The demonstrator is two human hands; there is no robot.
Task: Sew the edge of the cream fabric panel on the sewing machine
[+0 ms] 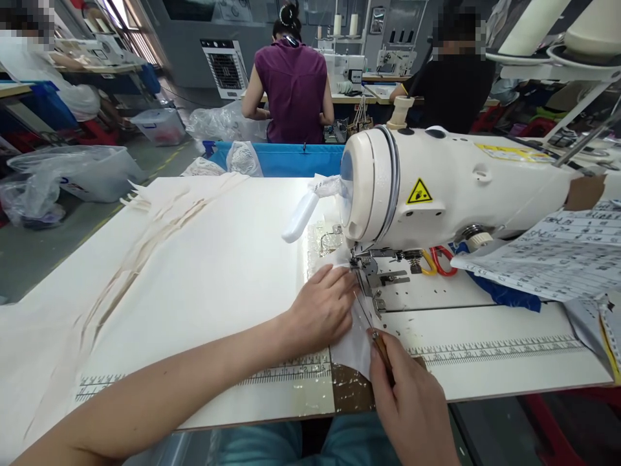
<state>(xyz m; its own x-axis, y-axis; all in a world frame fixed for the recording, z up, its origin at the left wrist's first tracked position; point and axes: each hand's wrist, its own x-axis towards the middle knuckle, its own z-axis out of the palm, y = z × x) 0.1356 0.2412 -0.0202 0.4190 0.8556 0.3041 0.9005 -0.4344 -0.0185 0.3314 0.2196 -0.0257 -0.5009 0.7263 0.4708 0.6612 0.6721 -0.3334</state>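
My left hand lies flat, fingers together, pressing a small piece of white fabric against the bed of a white sewing machine, fingertips right beside the presser foot. My right hand pinches a thin pointed tool with a brown handle; its metal tip reaches toward the presser foot over the fabric.
Cream fabric strips lie across the white table. Red- and yellow-handled scissors sit behind the needle; printed paper sheets lie at right. A blue bin and two people stand beyond the table's far edge.
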